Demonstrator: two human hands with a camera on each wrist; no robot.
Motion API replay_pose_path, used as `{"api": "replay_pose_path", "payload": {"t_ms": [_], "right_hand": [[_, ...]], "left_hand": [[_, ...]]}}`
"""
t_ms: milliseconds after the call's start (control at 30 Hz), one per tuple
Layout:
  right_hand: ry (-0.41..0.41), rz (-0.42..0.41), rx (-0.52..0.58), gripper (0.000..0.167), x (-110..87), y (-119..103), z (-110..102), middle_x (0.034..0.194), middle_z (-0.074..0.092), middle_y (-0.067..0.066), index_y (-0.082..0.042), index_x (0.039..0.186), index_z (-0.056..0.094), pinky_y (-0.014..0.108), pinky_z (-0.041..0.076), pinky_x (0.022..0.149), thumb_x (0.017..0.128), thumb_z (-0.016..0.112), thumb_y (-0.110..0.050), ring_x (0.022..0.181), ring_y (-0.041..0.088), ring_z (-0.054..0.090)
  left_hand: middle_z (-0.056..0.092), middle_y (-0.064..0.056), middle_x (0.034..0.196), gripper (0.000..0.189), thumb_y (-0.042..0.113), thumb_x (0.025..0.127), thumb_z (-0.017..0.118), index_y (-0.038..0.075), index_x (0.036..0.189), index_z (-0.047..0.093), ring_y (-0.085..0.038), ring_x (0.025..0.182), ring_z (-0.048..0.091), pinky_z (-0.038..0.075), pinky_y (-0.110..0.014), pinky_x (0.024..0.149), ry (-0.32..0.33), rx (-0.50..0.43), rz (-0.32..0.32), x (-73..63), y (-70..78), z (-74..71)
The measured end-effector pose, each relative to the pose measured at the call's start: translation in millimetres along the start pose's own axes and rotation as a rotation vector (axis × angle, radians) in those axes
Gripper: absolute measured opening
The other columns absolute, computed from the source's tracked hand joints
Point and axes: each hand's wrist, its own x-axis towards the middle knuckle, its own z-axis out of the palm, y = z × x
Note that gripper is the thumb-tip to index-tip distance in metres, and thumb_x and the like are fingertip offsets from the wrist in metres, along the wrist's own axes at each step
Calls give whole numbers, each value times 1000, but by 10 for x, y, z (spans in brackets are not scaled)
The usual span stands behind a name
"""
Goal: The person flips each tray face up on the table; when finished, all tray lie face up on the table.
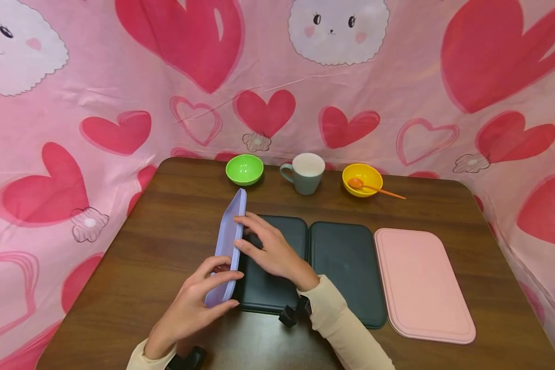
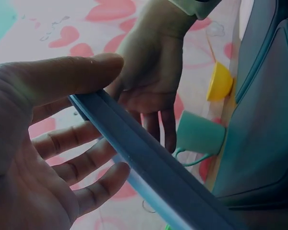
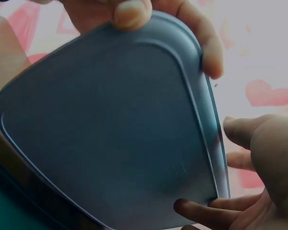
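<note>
A lavender shallow tray-like lid stands on its long edge, tilted, left of a dark green flat rectangular piece. My left hand grips its near end, thumb on one side and fingers on the other, as the left wrist view also shows. The right hand reaches over the dark piece, its extended fingers touching the lid's upper edge and right side. In the right wrist view the lid's smooth broad face fills the middle, with the left hand holding the top corner.
A second dark green piece and a pink one lie to the right. Along the back stand a green bowl, a grey-green mug and a yellow bowl holding an orange spoon. A heart-patterned cloth hangs behind the wooden table.
</note>
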Motion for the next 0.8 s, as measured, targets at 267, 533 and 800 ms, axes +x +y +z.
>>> {"api": "replay_pose_path", "payload": {"t_ms": [267, 533, 800], "right_hand": [[36, 38, 55, 48, -52, -2, 5, 153, 47, 9, -13, 144, 51, 31, 57, 90, 99, 62, -27, 102, 20, 72], [90, 125, 75, 46, -71, -5, -4, 112, 67, 10, -11, 139, 55, 19, 46, 61, 96, 66, -24, 63, 6, 60], [121, 241, 111, 42, -98, 18, 6, 57, 51, 0, -12, 133, 59, 20, 36, 46, 92, 68, -17, 46, 4, 45]], "left_hand": [[58, -10, 122, 34, 34, 91, 71, 12, 117, 71, -15, 105, 56, 40, -11, 102, -7, -6, 86, 74, -13, 119], [59, -8, 121, 42, 19, 77, 87, 14, 116, 71, -16, 105, 56, 46, -22, 94, -50, 91, 127, 131, -19, 211], [61, -5, 120, 58, 11, 61, 93, 15, 114, 71, -17, 108, 56, 48, -28, 92, -91, 175, 115, 140, 2, 268]]}}
